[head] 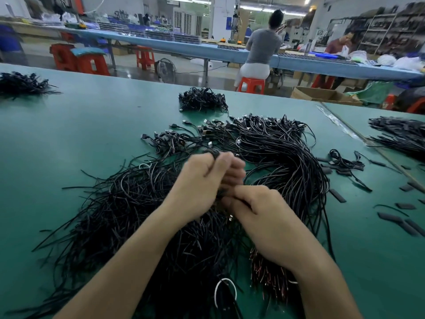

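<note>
Winding in hand: one black cable [215, 153] is being gathered into a small loop between both hands, just above the middle of the big heap.
Left hand: the left hand [204, 178] has its grip clamped round the loop, which pokes out past the knuckles on the far side.
Right hand: the right hand [264, 217], just near of the left and touching it, has its grip pinched together on the cable's trailing part; motion blur hides how the fingertips lie.
Done, by my reading: a compact pile of bundled cables [202, 101] sits on the far side of the tabletop [69, 134], well apart from the hands; it is small beside what is loose.
Left to do, by my reading: nearly everything. The heap of loose cables [276, 157] fans out from under both forearms to the left, right and far side, so the job looks to be in its early part.
Look of the cable: thin, black, round and limp, bending into a tight loop without kinking. The plug of the held one is hidden, but neighbours on the heap's far edge end in small USB-type plugs [208, 143].
Near ends: some loose cables by the right wrist show reddish stripped wire ends [269, 275].
Other stock: further dark cable piles lie at the far left [20, 85] and right [400, 134].
Small parts: short flat black sleeves [391, 217] are scattered on the tabletop to the right, and a white tie loop [226, 293] lies near, between the forearms.
</note>
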`<state>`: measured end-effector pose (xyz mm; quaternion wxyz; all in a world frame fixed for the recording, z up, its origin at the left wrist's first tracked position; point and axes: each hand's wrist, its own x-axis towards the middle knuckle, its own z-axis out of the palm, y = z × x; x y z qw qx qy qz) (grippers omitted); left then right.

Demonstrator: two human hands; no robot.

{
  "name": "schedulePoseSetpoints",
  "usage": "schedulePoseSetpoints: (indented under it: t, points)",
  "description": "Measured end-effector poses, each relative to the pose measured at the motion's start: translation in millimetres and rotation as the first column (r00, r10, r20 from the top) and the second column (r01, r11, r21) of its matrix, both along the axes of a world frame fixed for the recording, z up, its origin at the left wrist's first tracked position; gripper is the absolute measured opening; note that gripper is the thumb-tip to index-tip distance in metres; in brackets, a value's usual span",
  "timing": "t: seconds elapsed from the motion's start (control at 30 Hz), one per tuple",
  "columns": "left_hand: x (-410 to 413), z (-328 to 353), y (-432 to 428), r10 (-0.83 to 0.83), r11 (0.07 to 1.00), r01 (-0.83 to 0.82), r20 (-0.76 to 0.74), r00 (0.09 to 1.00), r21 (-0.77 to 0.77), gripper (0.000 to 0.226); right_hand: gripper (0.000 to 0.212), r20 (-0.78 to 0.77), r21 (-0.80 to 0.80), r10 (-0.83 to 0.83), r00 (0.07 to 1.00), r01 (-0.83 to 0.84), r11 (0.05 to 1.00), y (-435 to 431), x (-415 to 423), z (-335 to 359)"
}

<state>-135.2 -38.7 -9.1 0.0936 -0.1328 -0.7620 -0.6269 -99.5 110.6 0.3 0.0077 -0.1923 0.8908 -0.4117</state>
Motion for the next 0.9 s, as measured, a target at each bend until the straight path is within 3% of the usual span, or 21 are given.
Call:
schedulePoseSetpoints:
  t: [0.1,0.23,0.3,0.4,0.5,0.57,0.7,0.83,0.9]
  points:
    - [4,0,2,-0.037,0.972,0.046,0.044,0.998,-0.231,0.041,0.017,-0.105,-0.077,-0.070,0.992,0.062,0.995,14,-3,4]
    - [8,4,3,-0.091,0.946,0.134,0.153,0.984,-0.296,0.060,0.014,-0.189,-0.249,-0.128,0.974,0.079,0.965,21,-3,8]
    - [11,6,1,-0.253,0.940,0.305,0.288,0.923,-0.152,0.063,0.010,-0.197,-0.346,-0.142,0.970,0.066,0.936,20,-4,8]
    - [15,12,-8,-0.516,0.845,0.522,0.438,0.736,0.117,0.062,0.019,-0.116,-0.524,-0.077,0.990,0.005,0.852,18,-6,8]
    - [15,15,-15,-0.721,0.692,0.608,0.404,0.563,0.388,0.055,0.017,-0.027,-0.606,0.092,0.995,-0.089,0.790,19,-7,7]
    - [15,15,-17,-0.772,0.635,0.616,0.352,0.529,0.466,0.050,0.014,-0.010,-0.584,0.125,0.992,-0.108,0.804,21,-8,6]
    - [16,14,-13,-0.674,0.738,0.562,0.385,0.630,0.373,0.053,0.017,-0.020,-0.526,0.103,0.995,-0.098,0.845,23,-8,7]
    - [13,10,-1,-0.390,0.921,0.366,0.353,0.851,0.135,0.060,0.012,-0.067,-0.426,-0.025,0.997,-0.006,0.905,20,-11,2]
    - [12,7,5,-0.319,0.947,0.285,0.345,0.883,0.146,0.060,0.013,-0.099,-0.399,-0.069,0.993,0.024,0.917,16,-11,1]
